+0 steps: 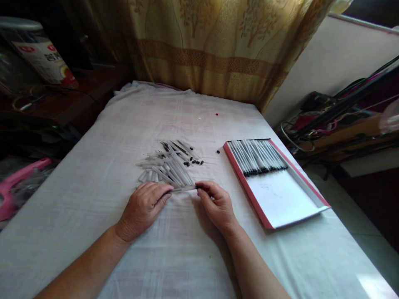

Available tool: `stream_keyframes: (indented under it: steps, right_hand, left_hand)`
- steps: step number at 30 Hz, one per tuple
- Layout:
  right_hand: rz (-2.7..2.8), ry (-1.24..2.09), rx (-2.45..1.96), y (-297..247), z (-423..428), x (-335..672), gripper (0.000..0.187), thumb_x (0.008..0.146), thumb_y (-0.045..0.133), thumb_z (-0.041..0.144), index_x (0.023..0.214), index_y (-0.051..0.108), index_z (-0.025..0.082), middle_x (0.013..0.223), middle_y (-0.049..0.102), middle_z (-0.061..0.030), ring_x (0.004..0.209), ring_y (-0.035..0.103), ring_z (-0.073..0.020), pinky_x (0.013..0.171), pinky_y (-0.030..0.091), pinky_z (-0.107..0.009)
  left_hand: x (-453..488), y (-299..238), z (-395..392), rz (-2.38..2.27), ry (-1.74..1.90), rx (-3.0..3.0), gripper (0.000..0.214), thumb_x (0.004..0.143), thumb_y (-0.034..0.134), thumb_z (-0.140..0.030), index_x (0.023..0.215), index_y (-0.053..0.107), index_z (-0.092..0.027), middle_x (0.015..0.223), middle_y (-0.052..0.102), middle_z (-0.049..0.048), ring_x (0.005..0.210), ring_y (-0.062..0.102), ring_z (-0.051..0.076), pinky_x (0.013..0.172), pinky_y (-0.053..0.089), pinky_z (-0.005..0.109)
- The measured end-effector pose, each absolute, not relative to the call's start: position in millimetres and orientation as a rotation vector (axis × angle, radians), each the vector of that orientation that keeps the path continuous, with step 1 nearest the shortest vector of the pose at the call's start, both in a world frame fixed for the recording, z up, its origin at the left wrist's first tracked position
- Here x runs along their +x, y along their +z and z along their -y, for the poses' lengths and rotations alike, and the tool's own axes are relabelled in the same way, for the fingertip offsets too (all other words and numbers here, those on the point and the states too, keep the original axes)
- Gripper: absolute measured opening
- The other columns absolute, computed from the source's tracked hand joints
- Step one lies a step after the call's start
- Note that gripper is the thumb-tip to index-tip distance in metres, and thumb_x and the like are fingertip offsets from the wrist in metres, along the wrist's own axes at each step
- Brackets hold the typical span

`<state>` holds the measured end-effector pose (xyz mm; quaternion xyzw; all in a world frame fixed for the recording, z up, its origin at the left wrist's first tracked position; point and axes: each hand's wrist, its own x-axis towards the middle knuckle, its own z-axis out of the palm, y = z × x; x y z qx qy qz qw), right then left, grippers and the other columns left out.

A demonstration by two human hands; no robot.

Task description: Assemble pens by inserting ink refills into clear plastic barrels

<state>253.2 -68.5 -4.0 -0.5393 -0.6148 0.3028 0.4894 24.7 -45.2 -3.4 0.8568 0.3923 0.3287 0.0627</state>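
Note:
My left hand (144,207) and my right hand (218,203) hold one clear plastic tube (184,189) between them, low over the white cloth (174,249). The left fingers pinch its left end. The right fingertips pinch its right end, where a small black tip shows. Just beyond the hands lies a loose pile of clear tubes (170,164), with several small black caps (193,162) scattered beside it. To the right sits a shallow white box lid with a red edge (249,191), holding a neat row of tubes with black ends (258,155).
A gold patterned curtain (212,45) hangs behind the table. A large jar with a red and white label (40,54) stands at the far left, a pink object (15,182) lower left. Cables and clutter (336,120) lie on the right past the table edge.

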Motion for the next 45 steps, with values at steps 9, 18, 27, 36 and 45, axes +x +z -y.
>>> stream_keyframes:
  steps: [9,18,27,36,45]
  right_hand:
    - [1.622,0.759,-1.398,0,68,259,0.024,0.091,0.056,0.033,0.076,0.070,0.022,0.071,0.071,-0.0029,0.066,0.065,-0.0166,0.063,0.050,-0.027]
    - [1.563,0.942,-1.367,0,70,262,0.019,0.088,0.058,0.030,0.103,0.065,0.020,0.083,0.070,-0.0029,0.065,0.062,-0.0147,0.062,0.050,-0.025]
    - [1.539,0.974,-1.378,-4,70,265,0.022,0.088,0.059,0.034,0.106,0.065,0.022,0.085,0.070,-0.0029,0.067,0.063,-0.0148,0.063,0.051,-0.025]
    - [1.564,0.964,-1.342,-4,70,266,0.018,0.089,0.059,0.030,0.104,0.065,0.022,0.088,0.071,-0.0034,0.072,0.065,-0.0157,0.066,0.052,-0.026]
    - [1.434,0.951,-1.298,2,70,265,0.011,0.090,0.058,0.030,0.091,0.065,0.022,0.077,0.067,-0.0016,0.062,0.060,-0.0130,0.057,0.048,-0.024]
  left_hand:
    - [25,1,45,-1.136,1.034,2.567,0.017,0.097,0.053,-0.027,0.105,0.067,-0.021,0.093,0.075,0.0044,0.083,0.069,0.017,0.077,0.052,0.031]
    - [25,-1,45,-1.151,1.015,2.555,0.019,0.097,0.053,-0.028,0.106,0.067,-0.020,0.092,0.075,0.0044,0.082,0.069,0.017,0.077,0.052,0.031]
    - [25,-1,45,-1.140,1.023,2.584,0.018,0.098,0.052,-0.028,0.107,0.066,-0.020,0.093,0.075,0.0046,0.082,0.069,0.017,0.077,0.052,0.031]
    - [24,-2,45,-1.131,1.013,2.583,0.017,0.097,0.053,-0.026,0.108,0.065,-0.020,0.094,0.075,0.0041,0.083,0.069,0.017,0.078,0.051,0.031]
    - [21,1,44,-1.277,1.041,2.560,0.031,0.098,0.049,-0.044,0.110,0.065,-0.021,0.094,0.074,0.0044,0.086,0.067,0.021,0.087,0.044,0.038]
